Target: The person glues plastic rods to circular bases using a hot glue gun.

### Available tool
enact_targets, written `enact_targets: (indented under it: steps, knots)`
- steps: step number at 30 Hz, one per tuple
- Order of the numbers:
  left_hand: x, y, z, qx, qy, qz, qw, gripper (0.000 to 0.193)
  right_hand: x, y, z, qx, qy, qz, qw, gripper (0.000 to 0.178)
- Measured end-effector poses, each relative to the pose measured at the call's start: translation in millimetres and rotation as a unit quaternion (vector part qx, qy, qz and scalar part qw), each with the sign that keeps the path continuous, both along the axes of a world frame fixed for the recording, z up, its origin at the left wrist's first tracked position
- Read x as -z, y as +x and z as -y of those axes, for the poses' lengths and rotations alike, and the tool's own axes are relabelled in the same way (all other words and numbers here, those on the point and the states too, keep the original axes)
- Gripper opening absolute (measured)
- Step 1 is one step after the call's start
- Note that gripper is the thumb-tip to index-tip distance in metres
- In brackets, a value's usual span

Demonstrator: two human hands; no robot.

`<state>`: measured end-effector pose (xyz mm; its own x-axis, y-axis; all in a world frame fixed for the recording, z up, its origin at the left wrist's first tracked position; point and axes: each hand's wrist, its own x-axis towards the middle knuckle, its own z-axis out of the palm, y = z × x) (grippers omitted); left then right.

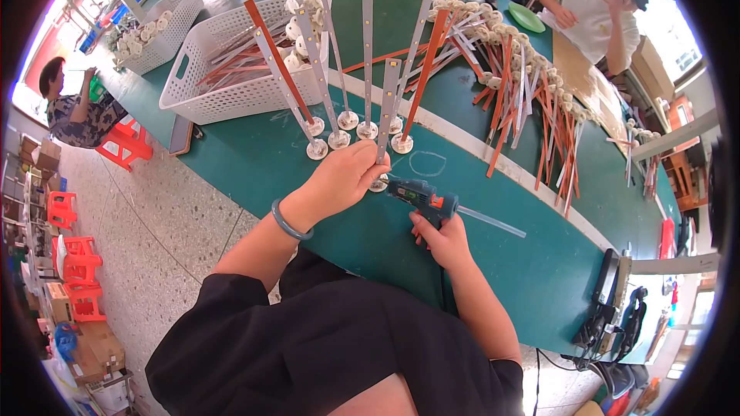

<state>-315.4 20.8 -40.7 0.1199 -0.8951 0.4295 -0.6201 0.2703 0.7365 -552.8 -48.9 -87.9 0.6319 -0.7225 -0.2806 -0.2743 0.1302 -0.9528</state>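
Observation:
My left hand (351, 173) pinches the lower part of a grey strip dotted with small yellowish squares, an LED strip (390, 92). It stands upright on a round white base (378, 184), partly hidden by my fingers. My right hand (445, 239) grips a dark teal hot glue gun (416, 194), its nozzle close to the foot of that strip. A long translucent glue stick (493, 222) sticks out of the gun's back. Just beyond my left hand, several more strips, grey and orange-brown, stand upright on round white bases (339, 139).
A white plastic basket (202, 112) holds strips and white round pieces. Along the right lies a long row of strips with round bases (512, 85). A dark phone-like slab (180, 135) sits by the table's left edge. Two other people (597, 11) sit at the far right and far left.

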Motion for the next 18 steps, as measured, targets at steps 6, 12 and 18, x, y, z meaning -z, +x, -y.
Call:
enact_targets:
  steps: [6, 12, 18]
  knots:
    - [-12.4, 1.9, -5.8, 0.060, 0.047, 0.015, 0.997, 0.009, -2.4, -12.8, 10.4, -0.002, 0.076, 0.043, 0.996, 0.027]
    - [-11.3, 2.9, 1.4, 0.053, 0.042, -0.012, 0.998, 0.011, 3.4, -15.3, 4.7, -0.020, 0.061, 0.047, 0.997, 0.030]
    - [-3.0, 3.6, -2.0, 0.022, 0.070, -0.012, 0.997, 0.010, 5.6, -8.2, 1.8, -0.025, 0.038, 0.046, 0.998, 0.030]
